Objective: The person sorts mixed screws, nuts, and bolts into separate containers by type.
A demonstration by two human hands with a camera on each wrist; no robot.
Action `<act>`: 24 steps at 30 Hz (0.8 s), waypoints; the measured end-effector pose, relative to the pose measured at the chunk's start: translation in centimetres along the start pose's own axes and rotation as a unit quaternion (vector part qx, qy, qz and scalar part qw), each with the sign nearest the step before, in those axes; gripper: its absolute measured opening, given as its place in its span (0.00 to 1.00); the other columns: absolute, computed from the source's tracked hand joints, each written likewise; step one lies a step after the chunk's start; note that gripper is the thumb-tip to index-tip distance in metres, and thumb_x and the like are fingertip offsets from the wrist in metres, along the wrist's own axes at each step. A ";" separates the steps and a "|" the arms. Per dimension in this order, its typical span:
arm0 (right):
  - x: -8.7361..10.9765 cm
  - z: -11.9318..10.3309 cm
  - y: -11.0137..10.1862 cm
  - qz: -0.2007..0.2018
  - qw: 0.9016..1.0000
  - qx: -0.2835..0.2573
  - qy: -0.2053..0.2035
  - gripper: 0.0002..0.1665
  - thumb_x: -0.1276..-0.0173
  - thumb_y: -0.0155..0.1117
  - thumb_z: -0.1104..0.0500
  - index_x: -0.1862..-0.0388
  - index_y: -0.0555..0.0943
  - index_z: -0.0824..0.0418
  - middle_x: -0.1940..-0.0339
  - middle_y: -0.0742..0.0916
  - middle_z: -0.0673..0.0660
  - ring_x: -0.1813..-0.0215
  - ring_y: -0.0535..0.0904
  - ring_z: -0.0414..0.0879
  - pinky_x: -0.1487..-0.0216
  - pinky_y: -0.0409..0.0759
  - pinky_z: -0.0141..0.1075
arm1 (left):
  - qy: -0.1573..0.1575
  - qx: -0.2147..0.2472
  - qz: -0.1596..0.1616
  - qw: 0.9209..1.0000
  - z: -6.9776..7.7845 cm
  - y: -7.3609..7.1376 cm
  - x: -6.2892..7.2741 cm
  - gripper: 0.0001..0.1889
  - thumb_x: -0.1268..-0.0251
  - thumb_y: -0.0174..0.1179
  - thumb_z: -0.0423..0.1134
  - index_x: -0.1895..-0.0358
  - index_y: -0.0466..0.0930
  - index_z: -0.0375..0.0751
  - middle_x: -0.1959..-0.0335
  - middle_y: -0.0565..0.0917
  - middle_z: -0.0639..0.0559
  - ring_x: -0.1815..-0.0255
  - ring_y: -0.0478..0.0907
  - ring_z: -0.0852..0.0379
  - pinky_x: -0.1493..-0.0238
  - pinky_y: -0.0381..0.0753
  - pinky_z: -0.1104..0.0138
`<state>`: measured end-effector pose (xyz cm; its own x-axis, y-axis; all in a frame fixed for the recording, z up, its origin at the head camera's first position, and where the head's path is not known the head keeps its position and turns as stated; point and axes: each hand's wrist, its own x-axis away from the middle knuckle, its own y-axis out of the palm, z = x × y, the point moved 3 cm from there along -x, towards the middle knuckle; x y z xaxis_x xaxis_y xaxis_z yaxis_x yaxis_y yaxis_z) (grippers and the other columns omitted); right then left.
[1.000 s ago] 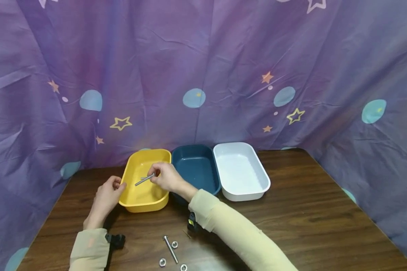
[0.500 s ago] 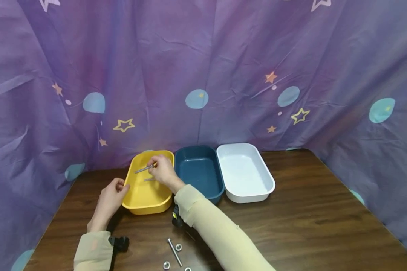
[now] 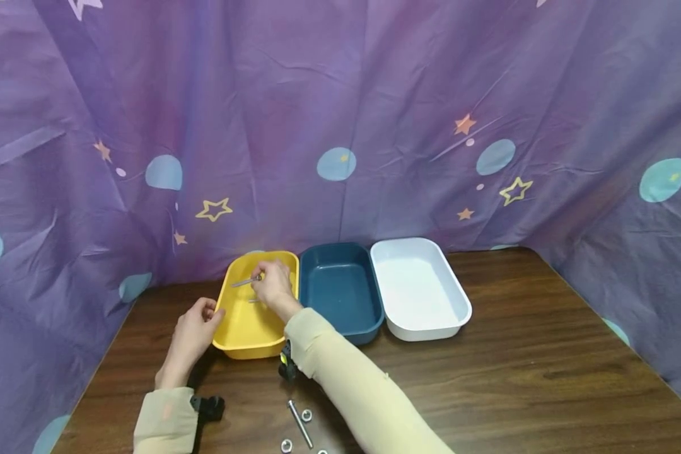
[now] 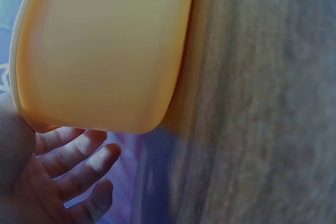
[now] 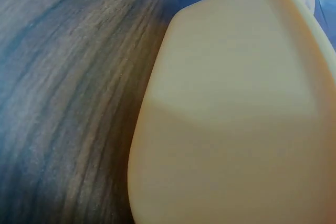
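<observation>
My right hand [image 3: 272, 287] reaches over the yellow tray [image 3: 246, 345] and pinches a silver bolt [image 3: 244, 282] by its head end. The bolt's shank points left, above the tray floor. Partly hidden by that hand, a second bolt [image 3: 254, 301] lies in the tray. At the tray's left side my left hand [image 3: 190, 334] holds the rim, thumb over the edge. Its fingers [image 4: 86, 169] show outside the wall in the left wrist view. The right wrist view has the yellow tray's outer wall [image 5: 236, 103] across it; the right hand is hidden there.
A dark blue tray [image 3: 340, 333] and a white tray [image 3: 428, 334] stand in a row to the right of the yellow one. Nearer on the wooden table [image 3: 516, 366] lie another bolt [image 3: 301, 425] and several nuts [image 3: 306, 415]. A purple curtain [image 3: 295, 126] hangs behind.
The right hand has moved toward the back of the yellow tray with its bolt, uncovering more of the bolt lying inside. My left hand stays at the rim. The view has shifted slightly.
</observation>
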<state>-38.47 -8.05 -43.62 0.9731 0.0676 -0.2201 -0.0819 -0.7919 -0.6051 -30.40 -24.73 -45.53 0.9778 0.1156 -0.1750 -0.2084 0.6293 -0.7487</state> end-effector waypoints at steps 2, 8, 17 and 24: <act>0.0 0.1 0.1 -0.006 1.000 0.018 0.002 0.06 0.44 0.71 0.66 0.72 0.84 0.55 0.65 0.82 0.50 0.48 0.73 0.50 0.41 0.66 0.38 | -0.001 0.001 0.003 1.000 -0.1 0.0 0.1 0.13 0.30 0.57 0.41 0.53 0.74 0.33 0.65 0.80 0.43 0.67 0.75 0.48 0.67 0.71 0.60; 0.4 0.3 0.4 -0.049 0.997 0.040 0.047 0.20 0.46 0.74 0.62 0.53 0.84 0.55 0.52 0.79 0.55 0.43 0.68 0.54 0.43 0.67 0.39 | 0.000 -0.001 0.008 1.000 -0.1 0.0 0.1 0.14 0.31 0.58 0.42 0.53 0.75 0.34 0.65 0.81 0.44 0.66 0.76 0.49 0.66 0.71 0.60; 0.9 0.0 -0.3 -0.087 0.995 0.046 0.014 0.26 0.46 0.75 0.61 0.47 0.81 0.56 0.49 0.79 0.56 0.38 0.67 0.55 0.40 0.66 0.38 | 0.003 0.002 -0.001 1.000 0.1 -0.1 0.2 0.15 0.31 0.57 0.42 0.51 0.74 0.34 0.64 0.81 0.43 0.65 0.77 0.48 0.66 0.72 0.59; 1.6 -0.9 -1.3 -0.111 0.991 0.064 -0.026 0.23 0.42 0.73 0.59 0.46 0.81 0.54 0.45 0.81 0.55 0.39 0.70 0.49 0.38 0.66 0.35 | 0.008 -0.002 -0.010 1.000 0.2 -0.3 0.3 0.15 0.30 0.56 0.42 0.51 0.74 0.33 0.63 0.82 0.42 0.66 0.77 0.48 0.68 0.72 0.60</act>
<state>-36.65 -7.45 -42.51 0.9578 0.2664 -0.1079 0.1039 -0.6708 -0.7343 -30.07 -24.71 -45.17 0.9814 0.0901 -0.1696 -0.1881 0.6291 -0.7542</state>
